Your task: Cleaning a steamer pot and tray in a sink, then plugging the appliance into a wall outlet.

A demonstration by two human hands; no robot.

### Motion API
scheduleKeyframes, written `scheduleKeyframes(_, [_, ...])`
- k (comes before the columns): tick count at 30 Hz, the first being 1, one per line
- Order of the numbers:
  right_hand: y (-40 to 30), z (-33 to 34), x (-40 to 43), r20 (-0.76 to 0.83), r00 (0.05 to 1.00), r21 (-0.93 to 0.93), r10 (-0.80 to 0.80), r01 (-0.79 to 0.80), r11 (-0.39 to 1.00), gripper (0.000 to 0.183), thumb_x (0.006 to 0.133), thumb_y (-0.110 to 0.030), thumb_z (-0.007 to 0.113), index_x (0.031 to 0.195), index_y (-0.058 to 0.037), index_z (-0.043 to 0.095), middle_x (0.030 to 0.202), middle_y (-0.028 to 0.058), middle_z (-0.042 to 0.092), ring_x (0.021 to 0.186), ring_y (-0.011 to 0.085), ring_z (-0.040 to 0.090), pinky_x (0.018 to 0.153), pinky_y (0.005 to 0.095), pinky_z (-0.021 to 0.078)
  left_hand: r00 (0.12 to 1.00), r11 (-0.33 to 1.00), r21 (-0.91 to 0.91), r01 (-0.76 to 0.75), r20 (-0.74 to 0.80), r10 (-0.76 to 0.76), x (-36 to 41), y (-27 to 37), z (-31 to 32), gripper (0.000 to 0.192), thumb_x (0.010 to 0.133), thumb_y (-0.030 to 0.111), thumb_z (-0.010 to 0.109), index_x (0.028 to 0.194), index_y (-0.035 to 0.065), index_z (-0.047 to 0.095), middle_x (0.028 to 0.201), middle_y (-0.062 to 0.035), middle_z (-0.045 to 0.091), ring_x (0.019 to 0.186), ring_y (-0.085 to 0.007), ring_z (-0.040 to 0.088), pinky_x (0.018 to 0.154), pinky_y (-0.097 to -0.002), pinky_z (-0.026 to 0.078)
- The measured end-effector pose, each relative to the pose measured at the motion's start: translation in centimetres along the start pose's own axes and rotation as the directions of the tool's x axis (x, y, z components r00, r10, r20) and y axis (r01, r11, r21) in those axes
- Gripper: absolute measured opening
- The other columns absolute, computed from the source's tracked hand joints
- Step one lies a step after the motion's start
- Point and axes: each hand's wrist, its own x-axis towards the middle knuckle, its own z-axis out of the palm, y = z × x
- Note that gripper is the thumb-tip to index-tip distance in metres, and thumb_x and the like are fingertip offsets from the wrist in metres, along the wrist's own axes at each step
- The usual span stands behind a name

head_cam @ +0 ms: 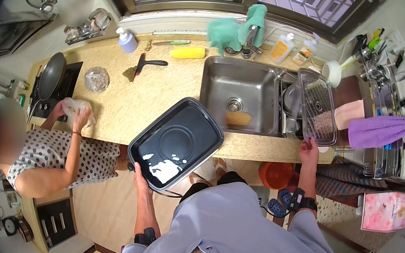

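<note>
My left hand (pixel 142 181) grips the near left corner of a black rectangular pan (pixel 176 142), whose dark inside shows a round ring mark and bright reflections. The pan is held over the counter's front edge, left of the sink. At the right, my right hand (pixel 309 152) has its fingers at the near rim of a clear rectangular lid or tray (pixel 317 108), beside the sink. Whether those fingers are closed on it is hard to tell. A tan oblong item (pixel 238 118) lies in the steel sink (pixel 216 85), near the drain.
Another person (pixel 49 154) handles a plastic bag (pixel 78 110) at the left. On the counter are a squeegee (pixel 151 63), an ear of corn (pixel 188 52), a knife (pixel 172 42) and a pump bottle (pixel 126 40). A purple towel (pixel 380 131) hangs right; an orange bucket (pixel 275 174) is below.
</note>
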Motion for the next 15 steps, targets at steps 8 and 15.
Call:
scheduleKeyframes(8, [1.2, -4.5, -9.0, 0.196, 0.98, -0.143, 0.029, -0.001, 0.99, 0.011, 0.093, -0.011, 0.058, 0.102, -0.0075, 0.064, 0.097, 0.0043, 0.069, 0.08, 0.0173, 0.063, 0.063, 0.0306, 0.0494, 0.998, 0.996, -0.081, 0.045, -0.051, -0.049, -0.9, -0.1, -4.0, 0.06, 0.09, 0.044, 0.062, 0.123, -0.0049, 0.053, 0.117, -0.0146, 0.061, 0.1, -0.024, 0.062, 0.087, -0.0374, 0.052])
scheduleKeyframes(15, [2.1, -4.4, -18.0, 0.255, 0.957, -0.445, 0.139, -0.012, 0.895, 0.017, 0.09, -0.005, 0.057, 0.106, -0.0004, 0.059, 0.106, 0.0098, 0.066, 0.095, 0.0224, 0.063, 0.086, 0.0347, 0.0503, 0.988, 1.0, 0.018, 0.004, -0.157, -0.001, -1.7, -0.7, -7.3, 0.054, 0.089, 0.045, 0.064, 0.118, 0.0007, 0.056, 0.105, -0.01, 0.064, 0.089, -0.0186, 0.063, 0.078, -0.0333, 0.054])
